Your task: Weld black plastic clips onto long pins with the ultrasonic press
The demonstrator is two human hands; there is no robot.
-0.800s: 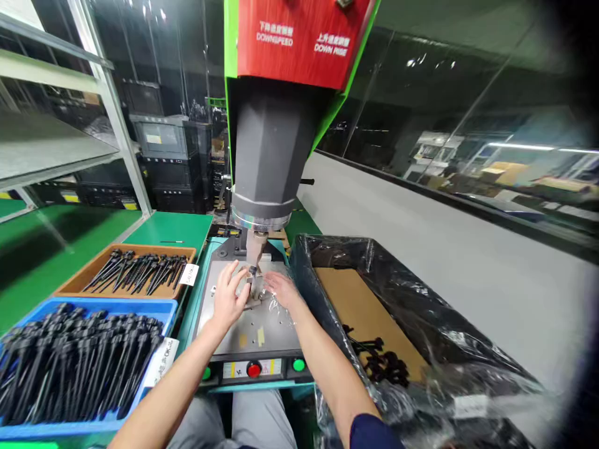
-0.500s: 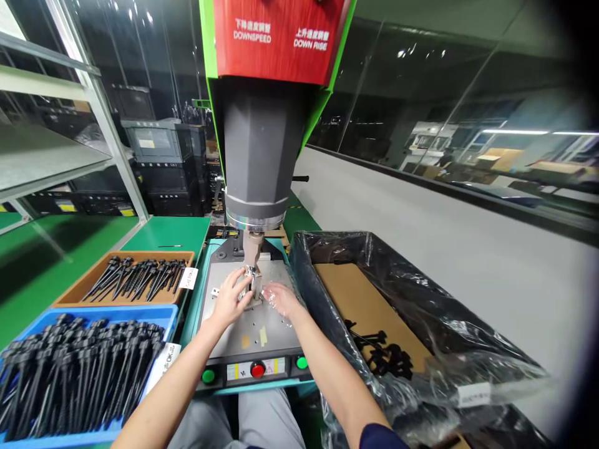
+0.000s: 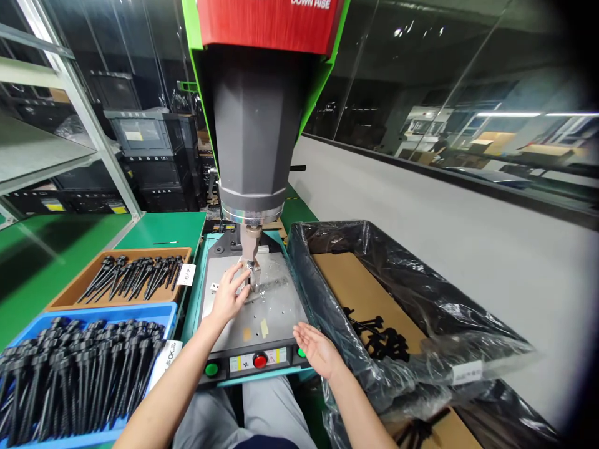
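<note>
My left hand [image 3: 229,296] reaches to the small metal fixture [image 3: 254,277] under the press's horn [image 3: 250,244]. Its thumb and fingers are apart, with the fingertips at the fixture's left side; whether they touch a small part there is hard to make out. The horn's tip is down at the fixture. My right hand [image 3: 318,350] is open and holds nothing, palm turned inward, beside the right green button [image 3: 301,352] at the front corner of the metal base plate [image 3: 229,333].
At left stand a blue tray [image 3: 173,318] and a brown tray [image 3: 56,304], both with black threaded stems. A plastic-lined box [image 3: 304,268] at right holds cardboard and black parts. A red button [image 3: 260,360] and the left green button [image 3: 211,369] sit on the front panel.
My right hand has drawn back from the fixture to the front right, beside the green button. My left hand stays at the fixture. The view has shifted slightly.
</note>
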